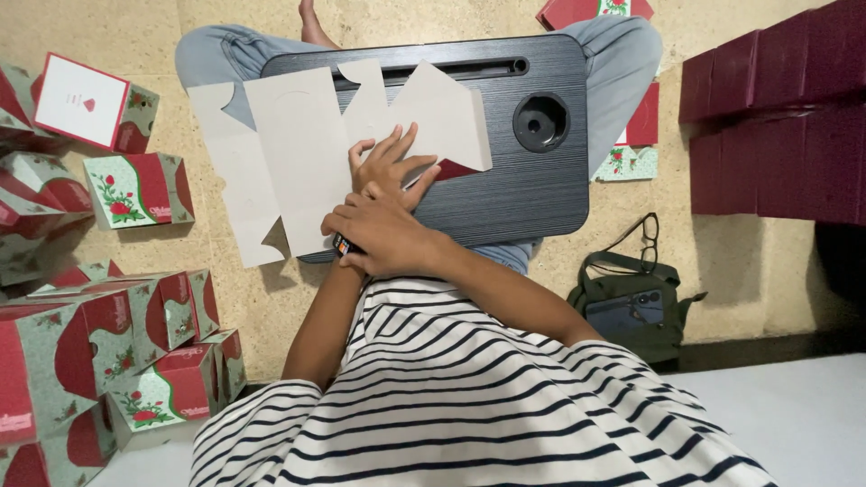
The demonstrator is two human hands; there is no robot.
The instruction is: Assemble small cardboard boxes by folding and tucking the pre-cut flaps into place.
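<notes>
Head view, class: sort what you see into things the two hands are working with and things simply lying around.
In use:
flat cardboard box blank
black lap desk
left hand, pressing the blank
right hand, laid over the left

Lying about:
folded rose-patterned boxes
dark red boxes
green bag
glasses
phone on the bag

Single head-worn view, looking steeply down, close over lap desk, floor beyond
</notes>
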